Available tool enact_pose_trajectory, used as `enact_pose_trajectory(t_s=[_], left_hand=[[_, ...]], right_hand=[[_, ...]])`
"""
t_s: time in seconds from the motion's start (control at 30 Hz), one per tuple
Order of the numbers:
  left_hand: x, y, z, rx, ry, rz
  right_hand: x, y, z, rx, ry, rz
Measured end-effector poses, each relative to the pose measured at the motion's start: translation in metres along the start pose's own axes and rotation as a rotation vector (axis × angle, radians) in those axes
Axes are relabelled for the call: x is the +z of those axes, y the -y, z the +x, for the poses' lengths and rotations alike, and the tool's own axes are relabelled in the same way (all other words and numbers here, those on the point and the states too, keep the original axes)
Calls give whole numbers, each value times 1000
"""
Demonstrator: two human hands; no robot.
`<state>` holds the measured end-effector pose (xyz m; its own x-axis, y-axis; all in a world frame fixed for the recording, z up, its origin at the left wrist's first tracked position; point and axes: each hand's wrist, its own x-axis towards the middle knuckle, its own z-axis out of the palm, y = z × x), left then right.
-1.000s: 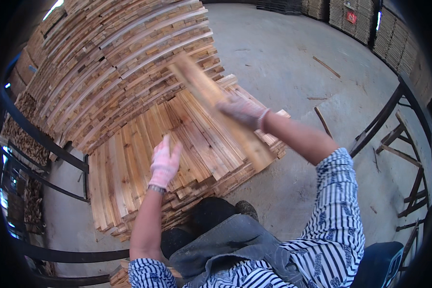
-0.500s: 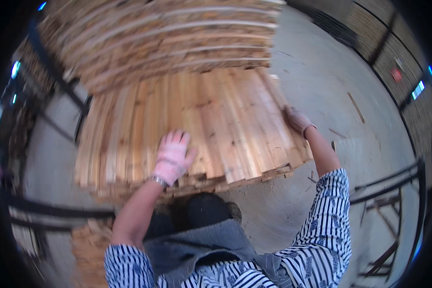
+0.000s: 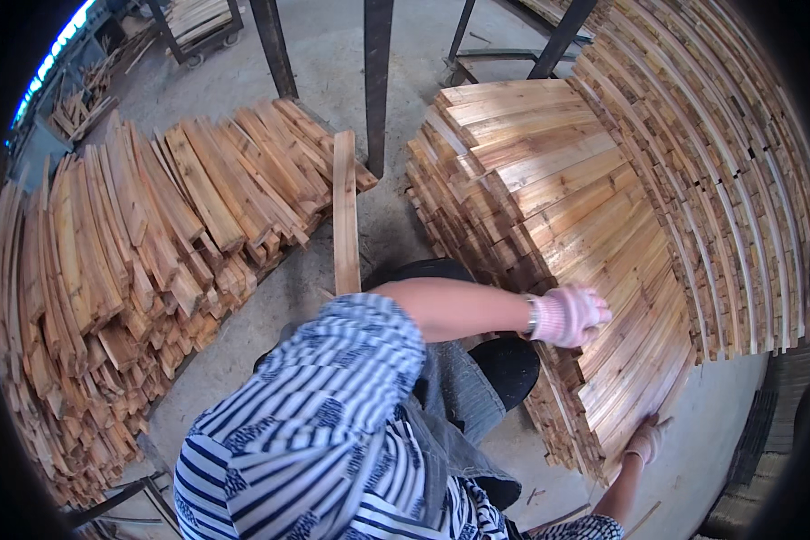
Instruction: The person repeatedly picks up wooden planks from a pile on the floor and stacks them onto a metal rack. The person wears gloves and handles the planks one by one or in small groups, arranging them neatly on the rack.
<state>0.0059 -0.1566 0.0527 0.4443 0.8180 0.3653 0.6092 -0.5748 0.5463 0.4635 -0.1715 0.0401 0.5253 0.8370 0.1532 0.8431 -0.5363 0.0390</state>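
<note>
A stack of flat wooden boards (image 3: 594,213) lies in front of me, its top layer set side by side. My left hand (image 3: 569,315), in a pink knit glove, is over the near ends of the top boards with its fingers apart and a little bent. Motion blurs the fingertips, and whether they touch the wood I cannot tell. My right hand (image 3: 645,438), also gloved, rests along the outer side of the end board with fingers stretched out. Neither hand holds a loose board.
A heap of loose wooden strips (image 3: 135,243) lies to the left. One single board (image 3: 346,211) leans between heap and stack. Dark metal posts (image 3: 377,90) stand at the back. A taller layered wood stack (image 3: 738,180) adjoins the boards at the right.
My view has swung left, bringing the heap of strips and the posts into sight. My left hand has shifted along the board ends; my right hand is still at the stack's outer side.
</note>
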Motion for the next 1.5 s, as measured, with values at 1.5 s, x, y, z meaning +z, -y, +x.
enact_pose_trajectory(t_s=[1.5], left_hand=[[-125,262,-359,-1528,-696,443]], right_hand=[[123,734,-444,314,1589,1164]])
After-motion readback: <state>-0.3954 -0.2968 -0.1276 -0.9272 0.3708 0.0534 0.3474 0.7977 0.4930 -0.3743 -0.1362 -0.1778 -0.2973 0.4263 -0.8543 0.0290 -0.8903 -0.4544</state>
